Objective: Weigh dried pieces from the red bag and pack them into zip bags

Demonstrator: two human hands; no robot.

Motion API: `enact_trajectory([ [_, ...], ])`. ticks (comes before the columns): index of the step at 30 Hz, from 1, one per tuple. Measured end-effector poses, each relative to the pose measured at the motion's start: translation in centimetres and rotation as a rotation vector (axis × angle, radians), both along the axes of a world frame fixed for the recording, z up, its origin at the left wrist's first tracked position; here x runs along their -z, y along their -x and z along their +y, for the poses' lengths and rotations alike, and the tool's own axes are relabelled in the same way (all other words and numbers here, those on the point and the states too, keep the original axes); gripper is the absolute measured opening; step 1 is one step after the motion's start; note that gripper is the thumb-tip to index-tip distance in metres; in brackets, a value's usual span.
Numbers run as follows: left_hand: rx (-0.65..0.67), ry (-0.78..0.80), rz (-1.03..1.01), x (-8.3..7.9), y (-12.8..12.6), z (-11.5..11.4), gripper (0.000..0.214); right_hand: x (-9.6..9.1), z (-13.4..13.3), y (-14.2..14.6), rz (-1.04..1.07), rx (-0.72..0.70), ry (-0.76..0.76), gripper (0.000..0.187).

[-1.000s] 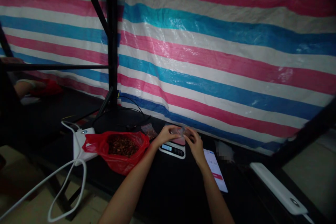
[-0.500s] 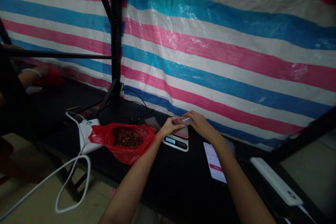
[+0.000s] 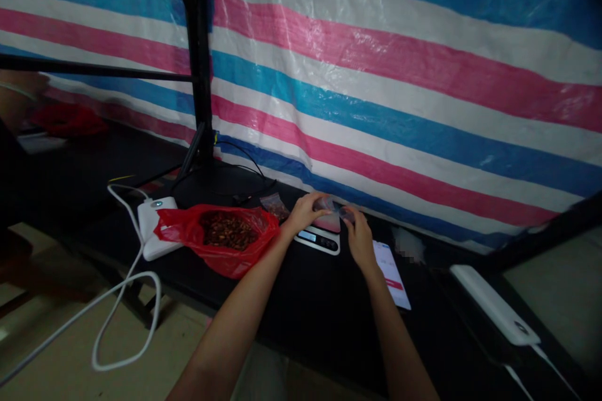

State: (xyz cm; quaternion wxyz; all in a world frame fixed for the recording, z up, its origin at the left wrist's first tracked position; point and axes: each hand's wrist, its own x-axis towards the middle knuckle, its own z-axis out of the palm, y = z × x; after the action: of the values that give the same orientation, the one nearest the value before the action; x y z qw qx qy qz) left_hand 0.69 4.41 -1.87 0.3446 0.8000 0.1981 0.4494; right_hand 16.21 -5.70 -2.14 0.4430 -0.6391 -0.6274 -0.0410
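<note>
Above the digital scale (image 3: 324,241), my left hand (image 3: 305,212) grips a small clear plastic cup (image 3: 325,203). A little to the right, my right hand (image 3: 361,235) pinches a clear round plastic piece (image 3: 347,213); whether it is a lid or a second cup I cannot make out. A narrow gap separates the two clear pieces. The scale has a lit display and a pinkish plate, partly covered by my left hand. Beside my left forearm lies an open red plastic bag (image 3: 226,232) full of small brown nuts or seeds.
A small clear bag (image 3: 275,207) lies behind the red bag. White power banks (image 3: 157,225) with cables lie left and right (image 3: 493,304). A lit phone (image 3: 392,276) is right of my hand, near a crumpled clear bag (image 3: 408,245). Another person's arm (image 3: 19,97) shows far left.
My hands, together on the clear plastic before, are now apart; the right has moved right and down with a clear piece in its fingers. The camera view has tipped downward.
</note>
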Motion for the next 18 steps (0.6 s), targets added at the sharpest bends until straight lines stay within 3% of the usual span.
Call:
enact_trajectory([
  [4, -0.137, -0.076, 0.097, 0.7, -0.4, -0.6, 0.084, 1.9, -1.1, -0.2, 0.055, 0.058, 0.005, 0.027],
  [10, -0.371, -0.176, -0.151, -1.0, 0.1, -1.6, 0.058, 1.9, -2.0, -0.1, -0.067, 0.205, 0.081, 0.024],
  [14, -0.303, -0.221, -0.140, -2.2, 0.3, -3.3, 0.055, 1.7, -2.2, -0.8, -0.034, 0.307, 0.087, 0.045],
  [16, -0.242, -0.203, -0.132, -2.7, 0.7, -5.3, 0.050, 1.7, -2.3, -1.0, -0.019, 0.326, 0.118, 0.052],
  [18, -0.159, -0.171, -0.144, -3.6, 1.8, -8.2, 0.042, 1.7, -2.3, -1.0, -0.064, 0.344, 0.200, 0.046],
])
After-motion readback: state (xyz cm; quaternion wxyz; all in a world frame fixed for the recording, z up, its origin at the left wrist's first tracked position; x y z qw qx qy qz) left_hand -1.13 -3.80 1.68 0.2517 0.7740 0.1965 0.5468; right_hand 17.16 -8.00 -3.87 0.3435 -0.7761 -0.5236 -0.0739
